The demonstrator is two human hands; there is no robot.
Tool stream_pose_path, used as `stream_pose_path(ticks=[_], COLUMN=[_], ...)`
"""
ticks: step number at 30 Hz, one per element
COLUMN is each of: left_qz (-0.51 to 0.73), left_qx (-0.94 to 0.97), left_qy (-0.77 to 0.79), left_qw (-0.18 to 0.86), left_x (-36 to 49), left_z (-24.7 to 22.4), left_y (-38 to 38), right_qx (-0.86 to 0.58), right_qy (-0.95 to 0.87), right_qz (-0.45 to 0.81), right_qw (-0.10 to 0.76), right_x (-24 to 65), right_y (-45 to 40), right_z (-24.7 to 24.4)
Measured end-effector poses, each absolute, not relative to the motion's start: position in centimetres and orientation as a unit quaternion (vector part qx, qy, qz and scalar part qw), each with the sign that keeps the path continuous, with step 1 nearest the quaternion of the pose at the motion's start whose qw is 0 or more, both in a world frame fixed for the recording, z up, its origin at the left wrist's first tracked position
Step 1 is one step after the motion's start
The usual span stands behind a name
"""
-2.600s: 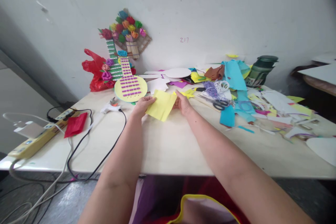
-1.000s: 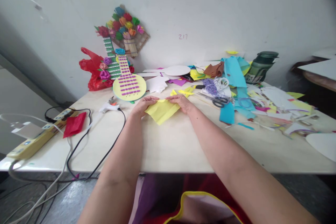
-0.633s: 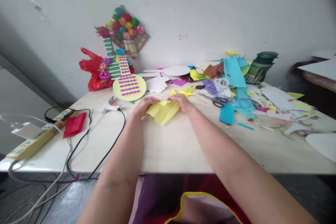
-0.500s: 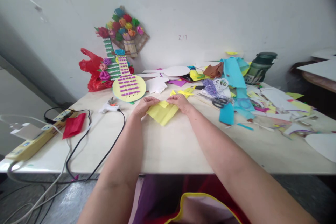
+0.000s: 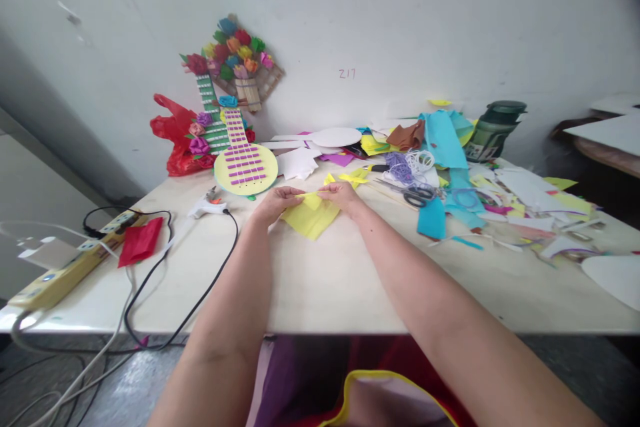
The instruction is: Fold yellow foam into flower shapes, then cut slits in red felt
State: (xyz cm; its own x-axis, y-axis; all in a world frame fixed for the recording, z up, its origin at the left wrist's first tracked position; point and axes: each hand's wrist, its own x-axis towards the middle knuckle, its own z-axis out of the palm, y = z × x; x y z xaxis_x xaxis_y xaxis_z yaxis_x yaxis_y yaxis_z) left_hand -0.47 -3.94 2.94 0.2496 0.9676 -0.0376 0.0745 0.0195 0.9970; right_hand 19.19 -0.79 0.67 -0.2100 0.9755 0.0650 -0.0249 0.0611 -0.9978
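Observation:
A sheet of yellow crepe paper [image 5: 312, 219] hangs between my two hands over the middle of the white table. My left hand [image 5: 278, 204] pinches its upper left edge, and my right hand [image 5: 344, 197] pinches the upper right. Along the top the paper is folded over into a narrow band; its lower part spreads down to a loose corner. More yellow paper strips [image 5: 357, 177] lie just behind my right hand. To the left of my left hand rests a white glue gun [image 5: 209, 205] with a black cord.
At the back left stand a paper-decorated guitar shape [image 5: 246, 170] and a paper flower basket [image 5: 245, 67]. A power strip [image 5: 60, 283] with trailing cables and a red packet [image 5: 141, 241] lie left. Scissors [image 5: 419, 196], string [image 5: 400, 168], paper scraps [image 5: 530, 193] and a green bottle [image 5: 495, 132] crowd the right.
The folded band at the top of the yellow paper looks narrower and flatter, with my fingers along it. Both hands stay in nearly the same place.

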Motion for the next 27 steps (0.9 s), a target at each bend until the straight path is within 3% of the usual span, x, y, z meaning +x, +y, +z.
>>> stream_pose_path(ticks=[21,27], left_qz=[0.372,0.355], left_qx=[0.614,0.637], left_qy=[0.476,0.51], left_qw=[0.508,0.456], left_x=[-0.2,0.4], left_z=[3.0,3.3], left_y=[-3.8,-4.1], right_qx=[-0.405,-0.394], right_qy=[-0.581,-0.596], right_qz=[0.531,0.534], right_qw=[0.465,0.452], right_x=[19.2,19.0], right_y=[-1.4,-1.4], right_z=[1.1,1.0])
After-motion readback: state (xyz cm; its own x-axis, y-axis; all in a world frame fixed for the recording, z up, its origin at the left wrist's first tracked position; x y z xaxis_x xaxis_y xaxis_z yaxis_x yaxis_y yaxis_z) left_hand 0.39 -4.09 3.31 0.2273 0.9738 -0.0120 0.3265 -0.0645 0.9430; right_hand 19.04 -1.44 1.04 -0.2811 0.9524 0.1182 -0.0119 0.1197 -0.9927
